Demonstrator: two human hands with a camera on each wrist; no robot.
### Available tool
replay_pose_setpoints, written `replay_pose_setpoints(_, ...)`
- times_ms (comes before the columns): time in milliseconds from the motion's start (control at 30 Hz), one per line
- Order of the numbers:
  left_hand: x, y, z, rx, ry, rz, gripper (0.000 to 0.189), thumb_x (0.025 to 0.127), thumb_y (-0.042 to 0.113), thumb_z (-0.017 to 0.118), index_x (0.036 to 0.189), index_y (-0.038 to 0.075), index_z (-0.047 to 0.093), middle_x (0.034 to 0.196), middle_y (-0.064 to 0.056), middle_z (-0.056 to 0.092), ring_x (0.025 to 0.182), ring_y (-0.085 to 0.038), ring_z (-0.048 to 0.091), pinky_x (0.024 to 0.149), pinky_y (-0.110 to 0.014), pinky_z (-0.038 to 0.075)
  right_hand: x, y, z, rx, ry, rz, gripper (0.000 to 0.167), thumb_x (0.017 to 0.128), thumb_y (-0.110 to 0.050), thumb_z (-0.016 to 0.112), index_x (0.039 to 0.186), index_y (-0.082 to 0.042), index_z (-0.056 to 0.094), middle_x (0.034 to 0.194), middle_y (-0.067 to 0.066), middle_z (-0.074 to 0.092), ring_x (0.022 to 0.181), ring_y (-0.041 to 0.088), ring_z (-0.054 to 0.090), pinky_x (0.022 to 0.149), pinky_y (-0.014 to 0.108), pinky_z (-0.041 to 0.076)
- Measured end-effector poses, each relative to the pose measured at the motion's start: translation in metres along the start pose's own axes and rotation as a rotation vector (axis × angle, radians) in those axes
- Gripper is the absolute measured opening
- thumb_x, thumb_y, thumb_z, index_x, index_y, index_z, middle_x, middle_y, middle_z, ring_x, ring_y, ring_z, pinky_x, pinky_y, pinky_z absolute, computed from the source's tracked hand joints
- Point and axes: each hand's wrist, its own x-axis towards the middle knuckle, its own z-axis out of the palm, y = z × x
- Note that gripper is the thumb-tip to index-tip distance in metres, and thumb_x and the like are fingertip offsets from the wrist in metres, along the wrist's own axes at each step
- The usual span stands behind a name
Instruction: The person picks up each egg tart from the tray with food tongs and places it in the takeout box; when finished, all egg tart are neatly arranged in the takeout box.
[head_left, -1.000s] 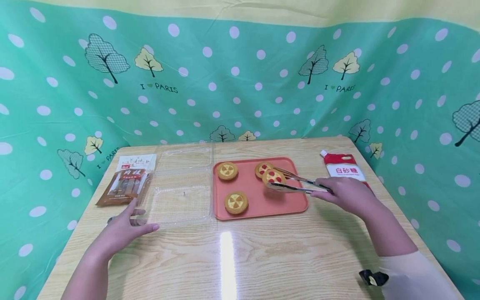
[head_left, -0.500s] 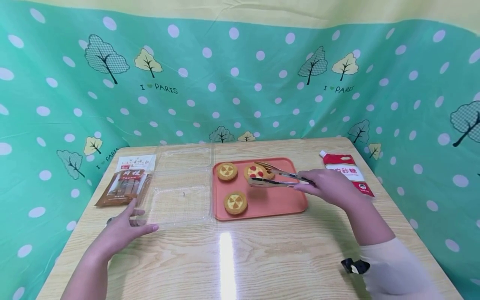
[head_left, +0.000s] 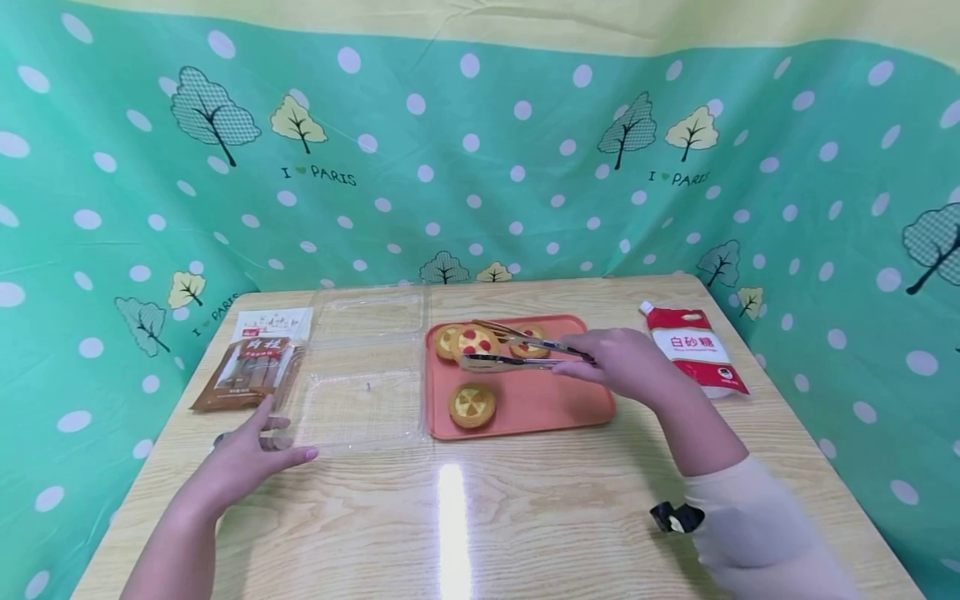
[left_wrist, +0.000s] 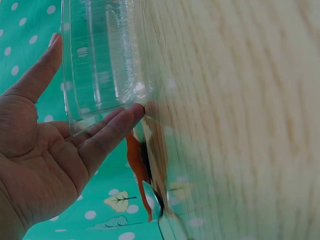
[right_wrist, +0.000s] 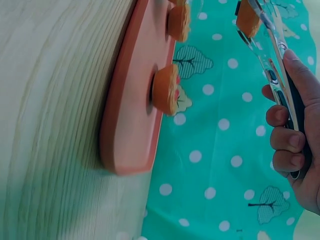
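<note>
My right hand [head_left: 626,362] grips a pair of metal tongs [head_left: 521,363] by the dark handles. Between the tong tips is an egg tart [head_left: 475,343] with red fruit pieces, held above the pink tray [head_left: 570,408]; the right wrist view shows this tart [right_wrist: 247,19] well off the tray. A second red-topped tart [head_left: 530,340] sits behind the tongs. Two tarts with brown wedges, one at the front [head_left: 472,406] and one partly covered at the back [head_left: 444,342], lie on the tray's left side. My left hand [left_wrist: 55,155] has straight fingers at the corner of a clear plastic box [left_wrist: 100,60], thumb spread away.
The lidded clear box [head_left: 360,408] lies unfolded left of the tray. A brown packet [head_left: 251,367] lies behind my left hand. At the right is a red and white sugar pouch [head_left: 693,346]. A polka-dot cloth [head_left: 480,150] surrounds the wooden table [head_left: 360,517].
My right hand has moved left with the tongs, carrying the tart from the tray's middle over to its back left. My left hand stays at the clear box.
</note>
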Motion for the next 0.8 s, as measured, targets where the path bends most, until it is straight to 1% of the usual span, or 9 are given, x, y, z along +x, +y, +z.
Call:
replay_pose_setpoints(167, -0.001, 0.0, 0.0, 0.015, 0.013, 0.002, 0.127, 0.082, 0.062, 0.069, 0.153, 0.005, -0.021, 0.154, -0.028, 0.031, 0.131, -0.048, 0.045, 0.094, -0.058, 0.049, 0.01, -0.009, 0.002, 0.009, -0.013, -0.036, 0.059, 0.087, -0.062, 0.061, 0.124, -0.017, 0.07, 0.118, 0.004, 0.071, 0.104, 0.022, 0.069, 0.089, 0.044, 0.056)
replay_pose_setpoints(267, -0.001, 0.0, 0.0, 0.023, 0.02, 0.009, 0.127, 0.082, 0.062, 0.068, 0.153, 0.004, -0.02, 0.153, -0.029, 0.031, 0.131, -0.049, 0.045, 0.094, -0.059, 0.049, 0.016, -0.014, 0.004, 0.006, -0.013, -0.076, 0.059, 0.088, -0.063, 0.059, 0.123, -0.016, 0.07, 0.115, 0.003, 0.072, 0.101, 0.02, 0.069, 0.088, 0.043, 0.057)
replay_pose_setpoints(367, 0.0, 0.001, 0.001, 0.021, 0.019, 0.01, 0.127, 0.082, 0.062, 0.068, 0.153, 0.005, -0.02, 0.153, -0.028, 0.032, 0.131, -0.049, 0.045, 0.093, -0.057, 0.05, 0.023, -0.018, 0.007, -0.006, -0.004, -0.118, 0.058, 0.089, -0.062, 0.059, 0.123, -0.016, 0.07, 0.112, 0.003, 0.073, 0.098, 0.02, 0.07, 0.085, 0.043, 0.057)
replay_pose_setpoints(400, 0.0, 0.001, 0.001, 0.017, 0.02, 0.009, 0.127, 0.082, 0.063, 0.068, 0.153, 0.005, -0.02, 0.154, -0.028, 0.032, 0.131, -0.049, 0.045, 0.093, -0.057, 0.049, 0.025, -0.019, 0.009, -0.01, -0.001, -0.128, 0.057, 0.089, -0.062, 0.059, 0.122, -0.017, 0.071, 0.109, 0.002, 0.074, 0.095, 0.019, 0.07, 0.083, 0.042, 0.058)
replay_pose_setpoints(467, 0.0, 0.001, 0.001, 0.013, 0.018, 0.01, 0.127, 0.082, 0.062, 0.068, 0.153, 0.005, -0.02, 0.154, -0.028, 0.031, 0.131, -0.049, 0.045, 0.093, -0.057, 0.05, 0.03, -0.022, 0.012, -0.009, 0.003, -0.152, 0.051, 0.09, -0.06, 0.06, 0.116, -0.018, 0.072, 0.098, -0.001, 0.074, 0.085, 0.016, 0.069, 0.076, 0.039, 0.058)
replay_pose_setpoints(567, 0.0, 0.001, 0.001, 0.01, 0.016, 0.007, 0.128, 0.082, 0.063, 0.068, 0.153, 0.006, -0.021, 0.154, -0.028, 0.031, 0.131, -0.049, 0.045, 0.093, -0.058, 0.049, 0.036, -0.026, 0.016, -0.004, 0.018, -0.195, 0.041, 0.091, -0.057, 0.061, 0.108, -0.021, 0.072, 0.083, -0.007, 0.069, 0.069, 0.01, 0.061, 0.066, 0.032, 0.054)
replay_pose_setpoints(633, 0.0, 0.001, 0.001, 0.015, 0.014, 0.006, 0.128, 0.082, 0.063, 0.068, 0.153, 0.006, -0.021, 0.154, -0.028, 0.03, 0.131, -0.049, 0.045, 0.093, -0.059, 0.049, 0.04, -0.029, 0.019, 0.002, 0.028, -0.22, 0.037, 0.091, -0.054, 0.062, 0.103, -0.021, 0.072, 0.078, -0.009, 0.066, 0.065, 0.007, 0.057, 0.064, 0.029, 0.052)
replay_pose_setpoints(733, 0.001, 0.002, 0.001, 0.019, 0.01, 0.001, 0.128, 0.082, 0.064, 0.068, 0.153, 0.006, -0.021, 0.154, -0.027, 0.031, 0.132, -0.048, 0.045, 0.093, -0.058, 0.049, 0.045, -0.034, 0.023, -0.01, 0.026, -0.228, 0.041, 0.091, -0.057, 0.06, 0.106, -0.021, 0.072, 0.084, -0.009, 0.069, 0.067, 0.007, 0.058, 0.067, 0.028, 0.054)
replay_pose_setpoints(800, 0.001, 0.002, 0.001, 0.022, 0.009, 0.001, 0.128, 0.082, 0.064, 0.068, 0.153, 0.006, -0.021, 0.154, -0.027, 0.031, 0.131, -0.048, 0.045, 0.093, -0.058, 0.049, 0.048, -0.038, 0.025, -0.012, 0.012, -0.22, 0.046, 0.092, -0.06, 0.057, 0.108, -0.02, 0.073, 0.091, -0.006, 0.071, 0.073, 0.009, 0.063, 0.071, 0.03, 0.056)
